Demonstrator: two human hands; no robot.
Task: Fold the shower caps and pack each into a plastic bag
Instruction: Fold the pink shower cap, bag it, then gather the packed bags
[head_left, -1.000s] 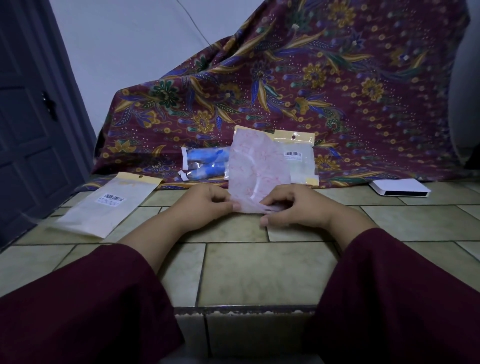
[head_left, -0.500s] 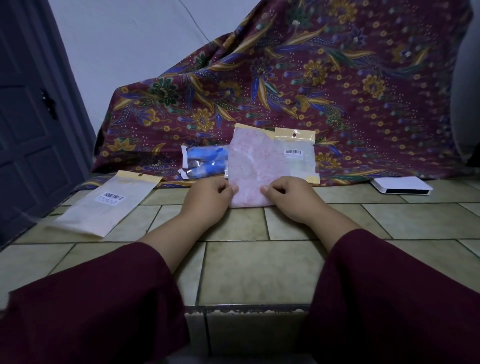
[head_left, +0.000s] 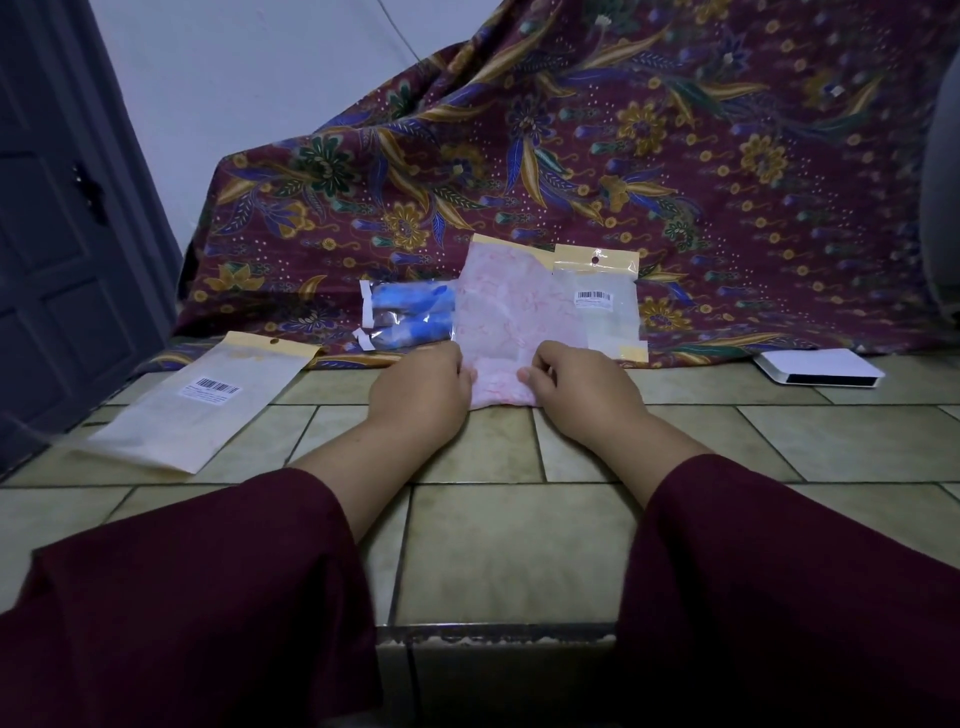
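Both hands, left hand (head_left: 421, 389) and right hand (head_left: 576, 384), have carried the pink shower cap (head_left: 506, 322) farther toward the batik cloth (head_left: 571, 156), fingers curled pinching its near edge flat on the tiles, so folding continues.

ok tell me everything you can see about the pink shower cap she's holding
The pink shower cap is thin, translucent plastic, pale pink with a faint reddish pattern, flattened into a roughly rectangular folded sheet. It stands tilted up from the tiled floor, its lower edge crumpled where the left hand and the right hand pinch it at either bottom corner. Its upper part overlaps a clear plastic bag with a yellow header behind it.
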